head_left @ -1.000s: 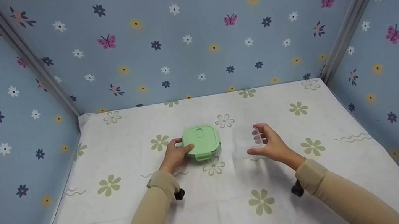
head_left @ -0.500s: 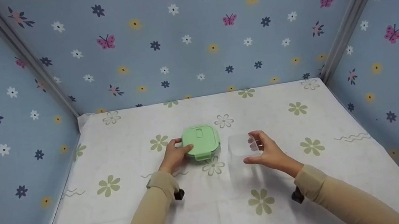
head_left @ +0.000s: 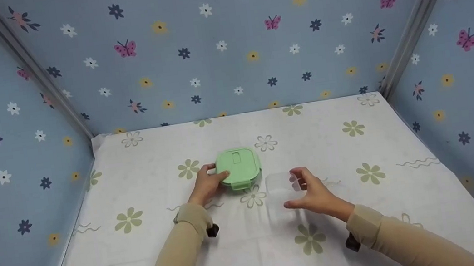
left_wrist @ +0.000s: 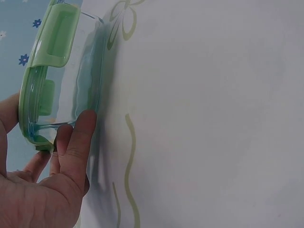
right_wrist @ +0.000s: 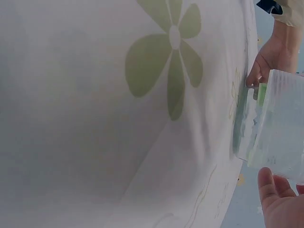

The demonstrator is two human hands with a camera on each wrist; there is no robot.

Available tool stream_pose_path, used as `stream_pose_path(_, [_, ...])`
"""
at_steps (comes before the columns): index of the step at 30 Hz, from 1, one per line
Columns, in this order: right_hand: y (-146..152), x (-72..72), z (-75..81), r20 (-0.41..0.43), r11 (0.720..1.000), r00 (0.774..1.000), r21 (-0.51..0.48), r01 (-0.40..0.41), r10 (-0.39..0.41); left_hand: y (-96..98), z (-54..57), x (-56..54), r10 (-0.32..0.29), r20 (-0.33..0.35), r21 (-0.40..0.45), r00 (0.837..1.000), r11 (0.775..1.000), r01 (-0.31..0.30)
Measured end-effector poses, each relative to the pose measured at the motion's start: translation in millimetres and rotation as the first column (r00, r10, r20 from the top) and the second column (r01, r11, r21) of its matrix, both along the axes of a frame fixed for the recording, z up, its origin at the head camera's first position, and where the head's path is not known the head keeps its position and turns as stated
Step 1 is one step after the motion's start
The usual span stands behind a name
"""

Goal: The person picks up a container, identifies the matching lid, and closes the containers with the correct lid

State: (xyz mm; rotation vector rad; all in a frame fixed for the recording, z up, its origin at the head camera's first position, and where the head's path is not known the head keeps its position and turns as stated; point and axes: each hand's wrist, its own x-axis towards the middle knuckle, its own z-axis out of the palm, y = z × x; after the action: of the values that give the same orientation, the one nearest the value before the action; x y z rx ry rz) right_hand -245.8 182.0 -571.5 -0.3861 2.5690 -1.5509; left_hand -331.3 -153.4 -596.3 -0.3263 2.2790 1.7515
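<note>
In the head view a square glass food container (head_left: 237, 166) with a light green clip lid sits mid-table. My left hand (head_left: 205, 186) grips its left side, thumb on the lid's edge. The left wrist view shows the glass wall (left_wrist: 78, 90) and my fingers (left_wrist: 78, 147) along its side and lower edge. To the right, my right hand (head_left: 316, 196) holds a clear plastic box (head_left: 280, 198) between thumb and fingers. That box is nearly see-through, so its lower outline is hard to make out. In the right wrist view the plastic box (right_wrist: 280, 128) partly covers the glass container (right_wrist: 241, 128).
A white cloth (head_left: 160, 248) printed with green flowers covers the table. Blue flowered panels (head_left: 223, 29) stand along the back and both sides, with grey posts (head_left: 39, 72) at the rear corners.
My right hand has moved toward me and slightly left, bringing the clear plastic box along. The left hand and the glass food container have stayed in place.
</note>
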Motion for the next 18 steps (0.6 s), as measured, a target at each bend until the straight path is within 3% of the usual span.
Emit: stream_pose_path(18, [-11,13.1,-16.0,-0.001,0.999,0.999,0.03,-0.035,0.035,-1.0,-0.9,2.5,-0.008,-0.045,0.015,0.999,1.0,0.008])
